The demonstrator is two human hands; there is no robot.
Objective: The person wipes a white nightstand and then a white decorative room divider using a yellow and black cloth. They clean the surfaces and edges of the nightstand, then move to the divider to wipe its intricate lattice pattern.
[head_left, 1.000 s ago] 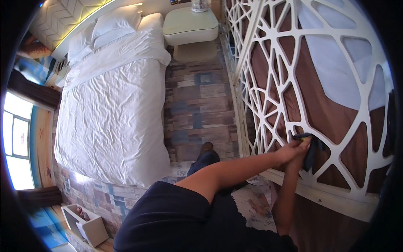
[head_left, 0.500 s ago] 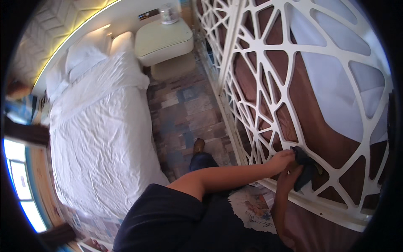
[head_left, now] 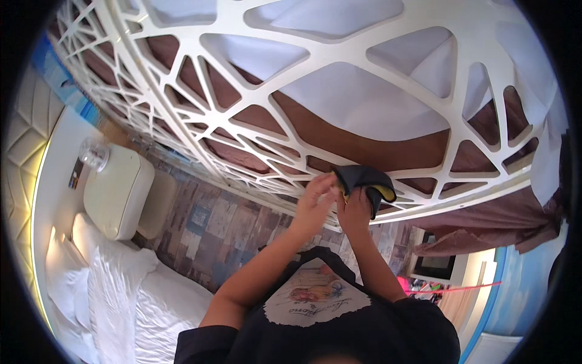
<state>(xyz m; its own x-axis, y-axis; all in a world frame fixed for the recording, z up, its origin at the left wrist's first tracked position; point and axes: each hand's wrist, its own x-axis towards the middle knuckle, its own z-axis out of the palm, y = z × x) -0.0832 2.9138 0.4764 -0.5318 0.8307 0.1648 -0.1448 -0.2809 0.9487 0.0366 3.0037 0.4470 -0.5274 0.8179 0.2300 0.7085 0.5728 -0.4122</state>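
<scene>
A dark grey cleaning cloth [head_left: 362, 177] with a yellow underside hangs folded in front of the white openwork partition [head_left: 342, 51]. My right hand [head_left: 354, 212] grips the cloth from below, its fingers bunched into the folds. At the cloth's left corner, the bent fingers of my left hand [head_left: 313, 206] pinch its edge; part of the fingertips is hidden. Both hands are close together, near the partition's lower rail. Whether the cloth touches the lattice cannot be made out.
White fabric [head_left: 357, 100] and brown fabric hang behind the lattice. A cream bedside table [head_left: 118, 194] bearing a clear container [head_left: 94, 155] stands left, beside a bed with white bedding [head_left: 163, 309]. Brown curtain cloth [head_left: 491, 227] drapes at right, above a dark-fronted appliance [head_left: 433, 267].
My view and body have turned to the right, so the partition now spans the upper picture and the bed sits lower left. The cloth has stayed in my hands, its yellow side showing more.
</scene>
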